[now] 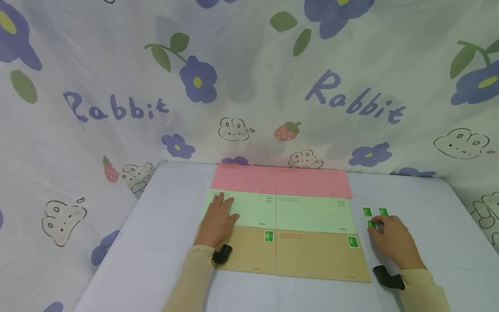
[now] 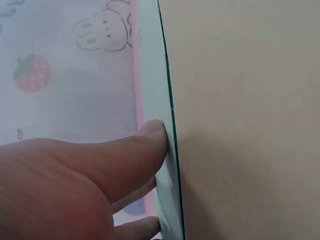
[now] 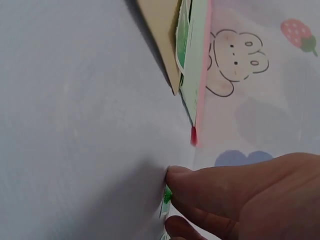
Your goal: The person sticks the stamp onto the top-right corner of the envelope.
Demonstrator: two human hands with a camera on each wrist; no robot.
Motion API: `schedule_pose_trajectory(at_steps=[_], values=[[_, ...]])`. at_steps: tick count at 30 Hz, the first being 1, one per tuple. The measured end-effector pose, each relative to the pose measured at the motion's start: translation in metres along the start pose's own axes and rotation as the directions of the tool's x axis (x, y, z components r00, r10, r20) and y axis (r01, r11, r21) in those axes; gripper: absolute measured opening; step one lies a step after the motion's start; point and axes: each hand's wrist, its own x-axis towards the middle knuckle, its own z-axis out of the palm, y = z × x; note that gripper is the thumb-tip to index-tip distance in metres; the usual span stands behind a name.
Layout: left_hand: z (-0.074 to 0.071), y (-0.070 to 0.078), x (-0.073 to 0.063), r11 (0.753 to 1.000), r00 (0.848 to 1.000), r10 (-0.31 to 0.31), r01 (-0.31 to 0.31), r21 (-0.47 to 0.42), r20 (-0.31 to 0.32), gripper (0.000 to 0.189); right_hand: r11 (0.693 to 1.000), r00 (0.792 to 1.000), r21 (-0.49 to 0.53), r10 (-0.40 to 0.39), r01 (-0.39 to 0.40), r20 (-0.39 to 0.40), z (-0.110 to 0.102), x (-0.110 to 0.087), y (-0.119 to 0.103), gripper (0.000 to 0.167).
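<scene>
My left hand rests on the left pale green envelope, fingers spread over its left side and thumb out to the right. In the left wrist view the thumb lies along the envelope's near edge. At the right, my right hand pinches a small green stamp between thumb and fingers, low over the white table. Part of that stamp shows under the thumb in the right wrist view. Two more green stamps, one on the left and one on the right, lie just beyond the fingertips.
Two brown envelopes lie in front, each with a green stamp at its upper right corner. Another pale green envelope lies right of the first. Two pink envelopes lie behind, near the printed curtain.
</scene>
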Motion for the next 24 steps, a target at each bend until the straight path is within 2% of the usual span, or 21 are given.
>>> schedule_pose_trajectory(at_steps=[9, 14, 24], values=[[-0.0014, 0.0007, -0.0001, 1.000, 1.000, 0.011, -0.011, 0.000, -0.007, 0.054, 0.999, 1.000, -0.032, 0.021, -0.022, -0.009, -0.0012, 0.0002, -0.0010, 0.043], [-0.0020, -0.0002, 0.0010, 1.000, 1.000, 0.010, -0.010, -0.001, -0.006, 0.055, 1.000, 1.000, -0.003, 0.023, -0.023, -0.013, -0.0029, -0.0006, -0.0013, 0.042], [0.0006, -0.0019, 0.0008, 1.000, 1.000, 0.007, -0.007, -0.002, -0.002, 0.055, 0.999, 0.998, 0.033, 0.023, -0.022, -0.057, -0.0007, -0.0020, -0.0017, 0.023]])
